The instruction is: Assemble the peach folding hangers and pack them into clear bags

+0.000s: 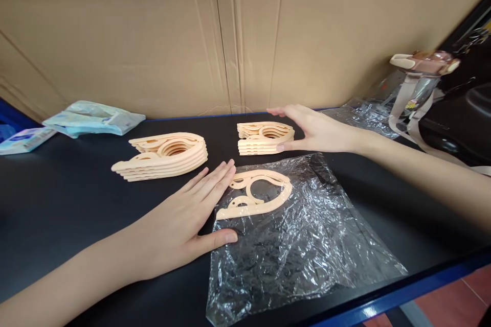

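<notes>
A flat, peach-coloured plastic hanger piece (255,192) with curved cut-outs lies on the far left part of a crinkled clear bag (299,245) on the black table (57,204). The left hand (187,219) rests flat, fingers spread, touching the bag's left edge. The right hand (310,130), open, touches the smaller stack (264,138) of pieces farther back; a larger stack (163,156) sits to its left

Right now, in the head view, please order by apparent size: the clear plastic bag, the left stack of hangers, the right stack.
1. Clear plastic bag, largest, though nearest the camera.
2. Left stack.
3. Right stack, farther away, so its smaller look is unsure.
</notes>
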`<action>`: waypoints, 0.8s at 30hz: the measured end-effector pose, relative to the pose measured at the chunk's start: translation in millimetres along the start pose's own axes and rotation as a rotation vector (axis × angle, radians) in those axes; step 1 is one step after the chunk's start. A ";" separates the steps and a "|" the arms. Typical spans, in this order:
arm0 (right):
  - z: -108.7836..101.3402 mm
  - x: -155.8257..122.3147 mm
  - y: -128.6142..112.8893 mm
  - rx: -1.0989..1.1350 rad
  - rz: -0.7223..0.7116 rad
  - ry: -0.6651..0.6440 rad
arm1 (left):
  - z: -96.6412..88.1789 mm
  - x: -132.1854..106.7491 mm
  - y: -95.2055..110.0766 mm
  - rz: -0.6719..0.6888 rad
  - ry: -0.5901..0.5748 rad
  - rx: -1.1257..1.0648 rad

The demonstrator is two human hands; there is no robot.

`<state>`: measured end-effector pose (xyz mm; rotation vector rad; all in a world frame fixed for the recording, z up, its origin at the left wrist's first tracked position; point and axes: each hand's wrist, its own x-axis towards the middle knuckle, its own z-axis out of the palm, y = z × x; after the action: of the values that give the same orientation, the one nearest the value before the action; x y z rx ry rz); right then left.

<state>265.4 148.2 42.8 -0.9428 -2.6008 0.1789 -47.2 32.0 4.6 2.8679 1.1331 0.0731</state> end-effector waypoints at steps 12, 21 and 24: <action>19.3 32.9 2.2 0.063 -0.031 -0.031 | 9.5 -2.4 -4.0 0.032 0.096 -0.047; -7.3 2.3 -7.5 0.026 -0.010 0.054 | 6.7 -1.4 -1.2 0.010 0.082 -0.046; -22.9 -28.9 -15.1 -0.122 0.010 0.074 | 4.7 -1.3 -0.2 -0.002 0.051 -0.048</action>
<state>285.7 117.9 59.0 -0.9844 -2.5633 -0.0128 -48.0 31.1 -0.1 2.8382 1.1272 0.1716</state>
